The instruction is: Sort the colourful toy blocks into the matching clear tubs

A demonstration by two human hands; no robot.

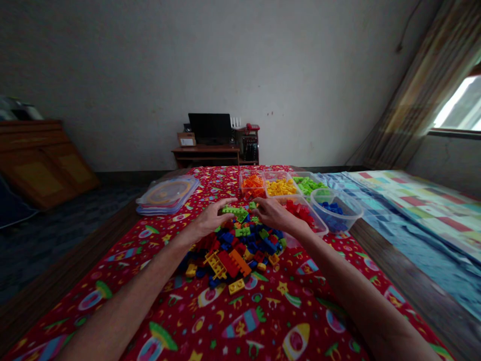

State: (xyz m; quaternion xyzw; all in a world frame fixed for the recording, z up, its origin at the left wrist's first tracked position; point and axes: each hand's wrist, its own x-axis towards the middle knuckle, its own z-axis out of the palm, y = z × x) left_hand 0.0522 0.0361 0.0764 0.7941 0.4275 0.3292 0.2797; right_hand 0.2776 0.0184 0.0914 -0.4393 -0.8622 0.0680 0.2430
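Over the far side of a mixed pile of toy building bricks (231, 260), my left hand (208, 219) curls its thumb and fingers round several green building bricks (233, 211). My right hand (273, 213) is just to the right, its fingertips pinching a small green brick (253, 205). The pile under both hands mixes red, blue, yellow, orange and green pieces. A yellow brick (236, 287) lies at its near edge. To the right of my right hand, loose red bricks (298, 213) fill a clear box, partly hidden by my wrist.
Clear boxes hold orange bricks (253, 184), yellow bricks (281, 187) and green bricks (308, 184) at the back right. Blue bricks (334, 210) sit in a round clear tub (355, 208). Stacked plastic lids (168, 194) lie at left on the red patterned cloth (240, 331). A bed (417, 215) stands at right.
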